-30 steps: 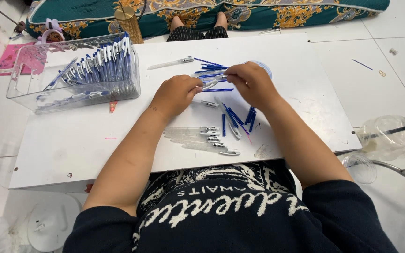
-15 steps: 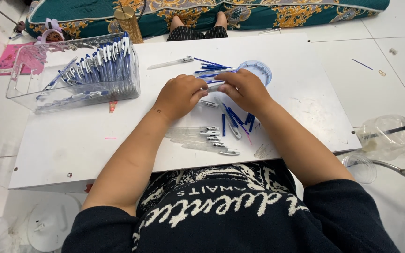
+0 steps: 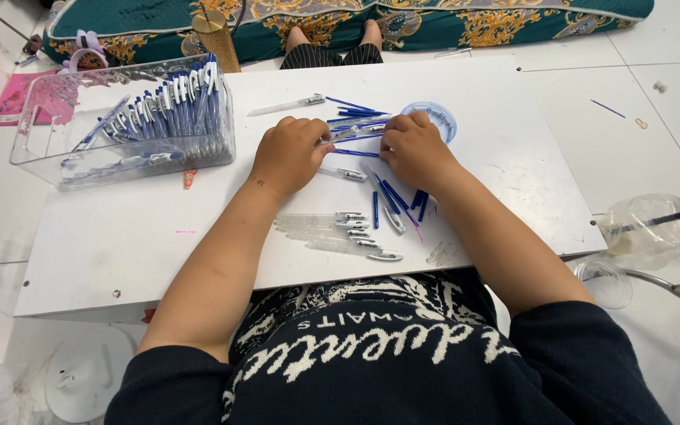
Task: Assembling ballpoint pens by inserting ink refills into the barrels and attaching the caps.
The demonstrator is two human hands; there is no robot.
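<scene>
We had our left hand (image 3: 289, 153) and right hand (image 3: 415, 149) curled, both gripping one pen (image 3: 353, 134) held between them above the white board (image 3: 120, 236). Loose blue refills (image 3: 391, 193) and clear barrels (image 3: 332, 232) lay before us, the clear bin of finished pens (image 3: 127, 126) to the left.

The left part of the white surface (image 3: 120, 244) lies bare between its near edge and the clear box of pens (image 3: 131, 126), which blocks the far left corner. The far right corner is bare too. The middle is crowded: loose blue refills (image 3: 356, 126) and a row of clear pen barrels (image 3: 332, 232) lie around the left hand (image 3: 289, 153) and right hand (image 3: 415, 149).
</scene>
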